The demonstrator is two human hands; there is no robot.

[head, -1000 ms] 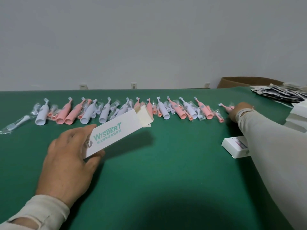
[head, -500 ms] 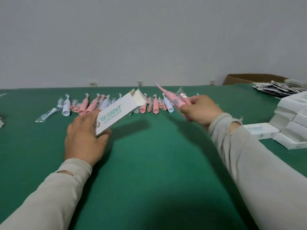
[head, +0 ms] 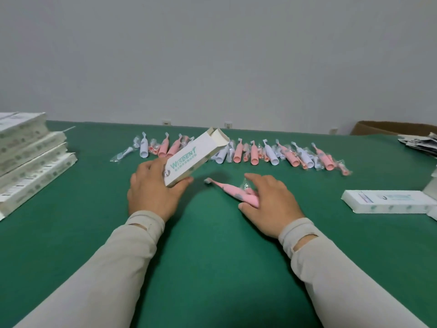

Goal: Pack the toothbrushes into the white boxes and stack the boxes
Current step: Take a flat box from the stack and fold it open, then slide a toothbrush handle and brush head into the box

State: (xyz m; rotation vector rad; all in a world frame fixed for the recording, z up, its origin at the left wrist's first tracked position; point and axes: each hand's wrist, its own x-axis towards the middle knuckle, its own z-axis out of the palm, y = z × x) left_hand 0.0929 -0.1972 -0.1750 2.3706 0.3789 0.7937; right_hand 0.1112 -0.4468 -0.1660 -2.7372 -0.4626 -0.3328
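Green felt-like cloth covers the wide table (head: 212, 268), which runs back to a plain pale grey wall (head: 212, 55) with small white sockets (head: 166, 123) along its foot. At the far edge lies a long row of pink and white toothbrush handles (head: 254, 152) mixed with clear-wrapped brush heads. Left, a stack of flat white cartons (head: 28, 157) sits on the cloth; right, a closed white printed box (head: 387, 204) lies flat, with a brown cardboard carton (head: 392, 127) and a heap of dark leaflets (head: 418, 144) beyond it.

The left hand (head: 153, 192) grips the lower end of an open white rectangular box with green lettering (head: 195, 157), tilted up, flaps open at the far end. The right hand (head: 269, 202) curls round the base of a pink toothbrush (head: 233, 191) low over the cloth, its bristles pointing toward the box, plus a scrap of clear wrapping (head: 247, 185).
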